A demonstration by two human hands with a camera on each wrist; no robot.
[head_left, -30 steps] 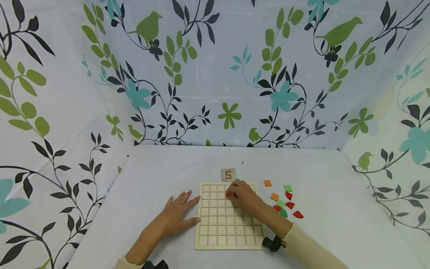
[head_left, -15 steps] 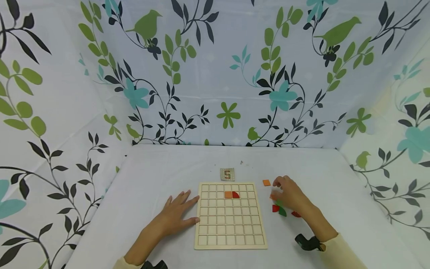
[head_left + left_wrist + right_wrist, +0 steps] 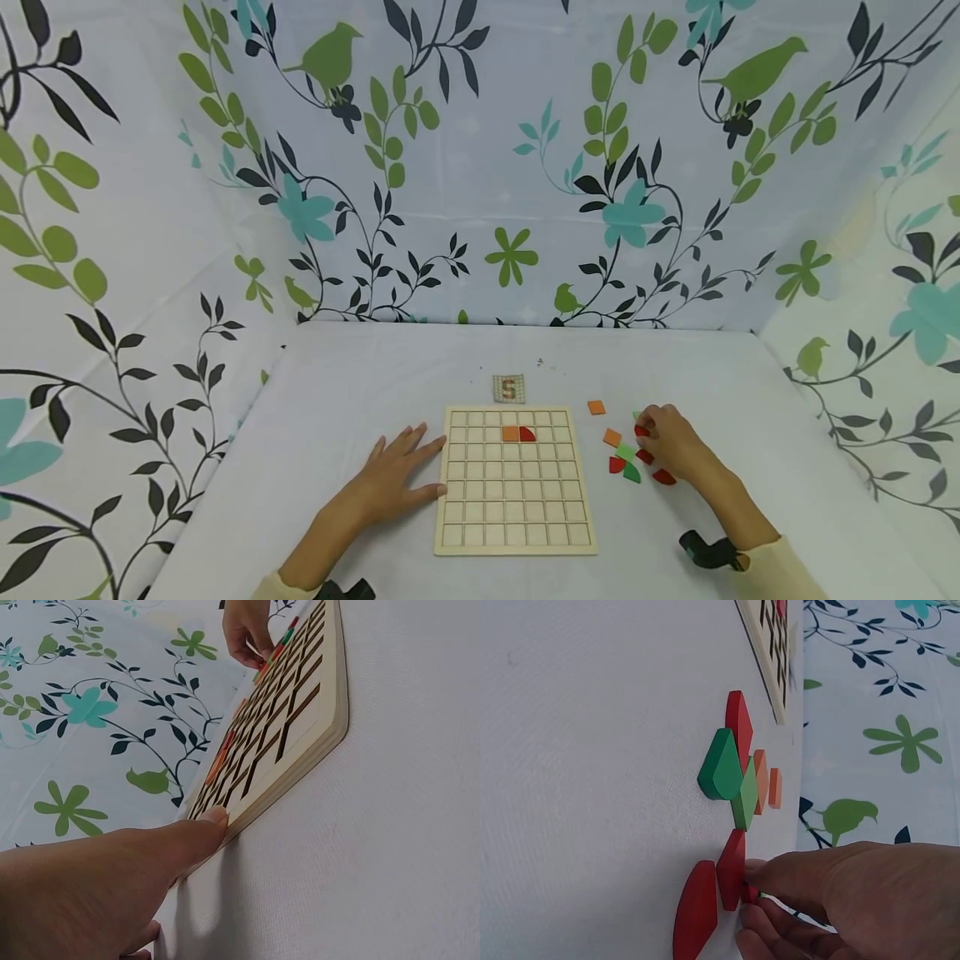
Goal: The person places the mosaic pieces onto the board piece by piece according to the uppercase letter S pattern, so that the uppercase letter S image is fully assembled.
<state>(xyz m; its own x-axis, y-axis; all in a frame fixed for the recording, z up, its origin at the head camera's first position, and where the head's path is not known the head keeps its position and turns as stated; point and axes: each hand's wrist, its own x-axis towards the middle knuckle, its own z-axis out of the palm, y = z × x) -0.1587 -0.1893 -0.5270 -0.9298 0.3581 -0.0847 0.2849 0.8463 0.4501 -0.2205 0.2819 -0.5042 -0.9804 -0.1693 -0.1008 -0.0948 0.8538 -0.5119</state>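
My left hand (image 3: 392, 477) lies with fingers spread on the table at the left side of a wooden grid board (image 3: 517, 551). Its thumb touches the board's edge, as the left wrist view confirms. An orange square tile (image 3: 511, 434) and a red quarter-circle tile (image 3: 527, 434) sit side by side in the board's second row. Over the loose pieces at the right, my right hand (image 3: 677, 443) pinches another red tile (image 3: 751, 893) between thumb and fingers; the fingers hide much of it. A neighbouring red tile (image 3: 732, 871) lies just beside the thumb.
Right of the board lie orange squares (image 3: 612, 437), a light green square (image 3: 625, 452), a dark green tile (image 3: 632, 472) and more red tiles (image 3: 663, 477). A small card with an S pattern (image 3: 509, 389) lies behind the board. Patterned cloth hangs behind the table.
My right hand has let go of a tile on the board and moved right to the loose pieces, where it now pinches a red one. My left hand has stayed put.
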